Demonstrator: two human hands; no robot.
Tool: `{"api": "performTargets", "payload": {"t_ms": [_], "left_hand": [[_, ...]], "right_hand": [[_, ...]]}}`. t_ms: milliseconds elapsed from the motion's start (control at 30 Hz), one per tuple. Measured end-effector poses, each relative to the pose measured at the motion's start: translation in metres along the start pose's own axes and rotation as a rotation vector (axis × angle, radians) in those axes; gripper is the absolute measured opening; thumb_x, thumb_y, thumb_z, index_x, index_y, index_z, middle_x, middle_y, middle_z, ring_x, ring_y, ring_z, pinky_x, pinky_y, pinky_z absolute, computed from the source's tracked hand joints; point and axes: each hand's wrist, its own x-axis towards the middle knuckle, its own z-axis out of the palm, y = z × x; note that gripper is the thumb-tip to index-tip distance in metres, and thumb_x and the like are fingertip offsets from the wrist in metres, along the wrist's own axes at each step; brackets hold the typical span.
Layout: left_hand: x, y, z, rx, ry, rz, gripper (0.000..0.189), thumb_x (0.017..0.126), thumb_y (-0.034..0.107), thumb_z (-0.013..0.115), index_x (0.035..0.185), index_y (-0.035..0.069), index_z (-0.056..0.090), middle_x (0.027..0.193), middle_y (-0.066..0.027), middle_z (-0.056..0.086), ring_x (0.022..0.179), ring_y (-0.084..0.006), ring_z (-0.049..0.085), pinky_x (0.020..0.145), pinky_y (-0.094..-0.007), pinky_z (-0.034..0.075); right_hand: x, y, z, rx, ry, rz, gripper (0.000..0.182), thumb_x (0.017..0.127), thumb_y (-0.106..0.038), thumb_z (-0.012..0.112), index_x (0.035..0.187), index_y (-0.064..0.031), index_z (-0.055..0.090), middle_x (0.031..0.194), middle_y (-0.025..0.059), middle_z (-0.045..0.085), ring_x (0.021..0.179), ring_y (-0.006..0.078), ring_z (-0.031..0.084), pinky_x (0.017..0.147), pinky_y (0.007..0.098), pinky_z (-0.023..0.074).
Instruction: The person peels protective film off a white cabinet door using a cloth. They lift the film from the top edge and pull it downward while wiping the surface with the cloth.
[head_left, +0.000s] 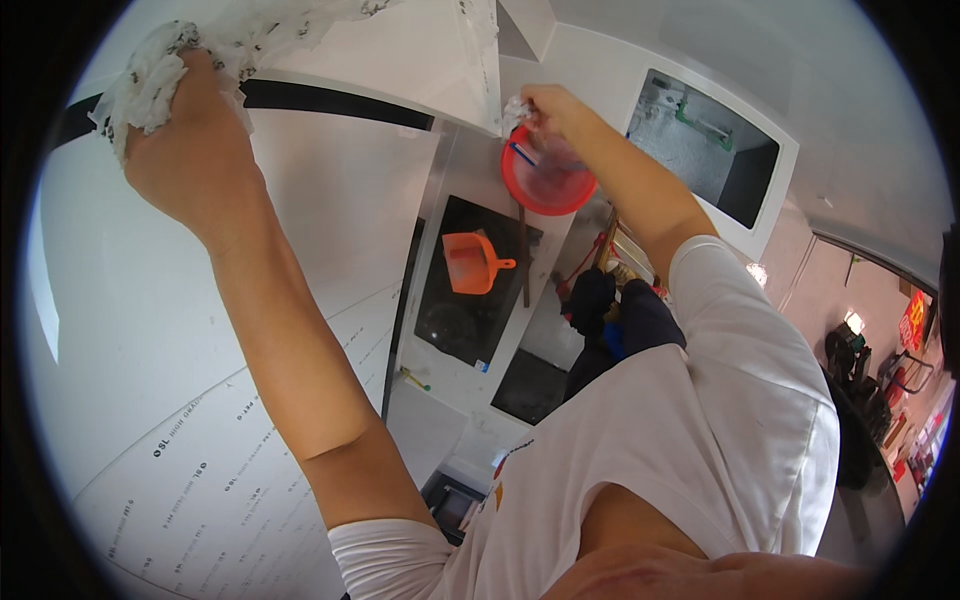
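Observation:
My left hand (191, 150), at the upper left, is closed around a bunch of crumpled, translucent protective film (146, 94) with dark print. The film trails along the upper edge of a white cabinet panel (352, 172) and over another white panel (405, 56). My right hand (553, 109) grips a small crumpled wad of whitish film (516, 112) beside that second panel's corner. Beneath this hand, in the picture, is a red round basin or bucket (544, 184) with a blue-and-white object in it. Printed film (225, 480) lies flat across the lower part of the cabinet panel.
An orange dustpan (471, 262) rests on a black glass surface (450, 322), with a brown stick (524, 259) alongside. Right of my right forearm is a white-framed recess (705, 142) with a green pipe. Various items (862, 375) stand at the far right.

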Motion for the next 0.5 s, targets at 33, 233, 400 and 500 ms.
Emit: {"api": "performTargets", "payload": {"t_ms": [33,233,400,500], "left_hand": [[-0.001,-0.001,-0.003,0.005,0.015,-0.022,0.025,0.08,0.015,0.069,0.098,-0.002,0.065,0.088,-0.006,0.068,0.073,-0.0132,0.063,0.064,-0.0238,0.05],[-0.001,-0.002,-0.001,0.012,0.012,-0.007,0.025,0.081,0.015,0.068,0.099,-0.002,0.066,0.087,-0.0054,0.068,0.073,-0.013,0.063,0.065,-0.0244,0.05],[-0.002,0.0,-0.003,0.024,0.011,-0.02,0.025,0.081,0.016,0.068,0.097,-0.002,0.067,0.087,-0.0054,0.068,0.074,-0.0133,0.063,0.065,-0.0248,0.05],[-0.001,-0.001,-0.002,0.025,0.006,-0.002,0.024,0.081,0.016,0.068,0.097,-0.003,0.067,0.088,-0.0056,0.068,0.075,-0.0138,0.063,0.066,-0.0253,0.049]], "right_hand": [[-0.013,-0.011,0.003,-0.081,0.027,-0.029,0.012,0.081,-0.018,0.067,0.08,-0.0069,0.062,0.072,0.0061,0.057,0.06,0.0189,0.056,0.056,0.0352,0.0462],[-0.041,-0.026,-0.002,-0.349,0.002,-0.192,0.028,0.08,-0.033,0.071,0.078,-0.0076,0.061,0.071,0.0036,0.054,0.063,0.0171,0.053,0.053,0.0338,0.0441],[-0.086,-0.004,0.044,-0.326,-0.069,0.093,0.054,0.078,-0.056,0.07,0.089,-0.0041,0.06,0.083,0.0068,0.058,0.073,0.0226,0.056,0.066,0.0417,0.0489],[-0.084,0.012,0.058,-0.177,-0.15,0.168,0.068,0.075,-0.067,0.066,0.095,-0.0035,0.055,0.09,0.008,0.057,0.082,0.0262,0.056,0.072,0.044,0.0499]]}}
